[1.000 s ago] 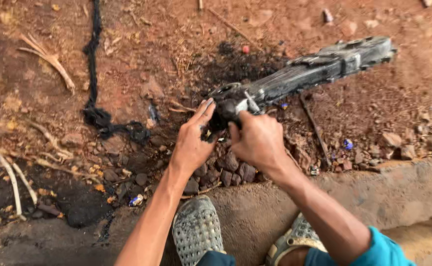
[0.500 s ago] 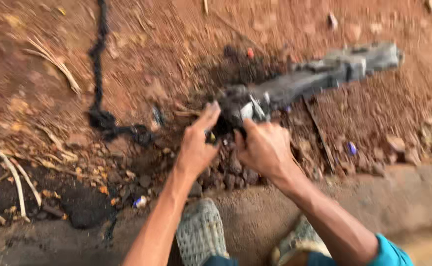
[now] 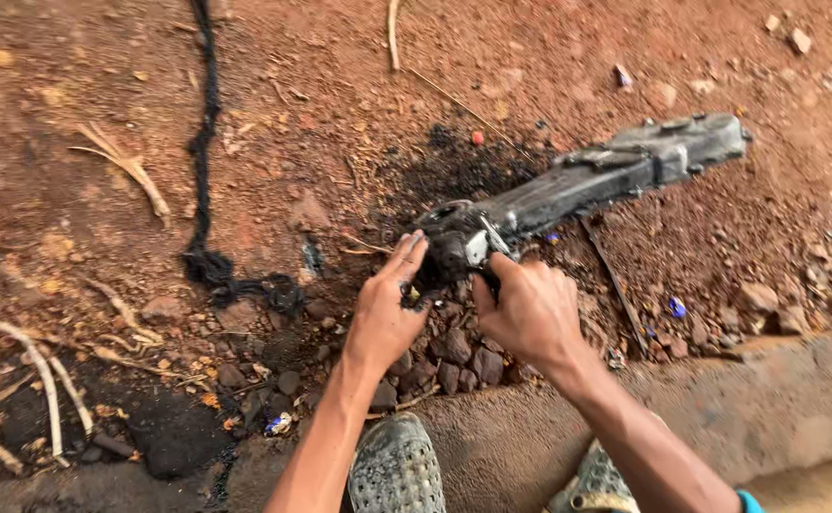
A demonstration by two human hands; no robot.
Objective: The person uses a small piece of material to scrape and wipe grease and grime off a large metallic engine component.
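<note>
Both hands work at the near end of a long, blackened, greasy metal part [image 3: 577, 185] lying on the red dirt ground [image 3: 321, 85], its far end pointing toward the upper right. Left hand [image 3: 383, 309] has fingers spread, tips touching the part's round dark end, not closed on it. Right hand [image 3: 525, 304] is clenched around a small silvery piece [image 3: 481, 245] at that same end.

Risks, as I judge them: greasy surface, so the grip could slip & knuckles hit the stones [image 3: 454, 356] just below; loose bits could drop into the gravel & get lost.

Packaging: no labels or signs readable. Small blue scrap [image 3: 677, 307] right of the hands, another blue-white scrap [image 3: 278, 423] near the grey perforated shoe [image 3: 397, 470]. Black frayed cord [image 3: 205, 142] runs down the left.
</note>
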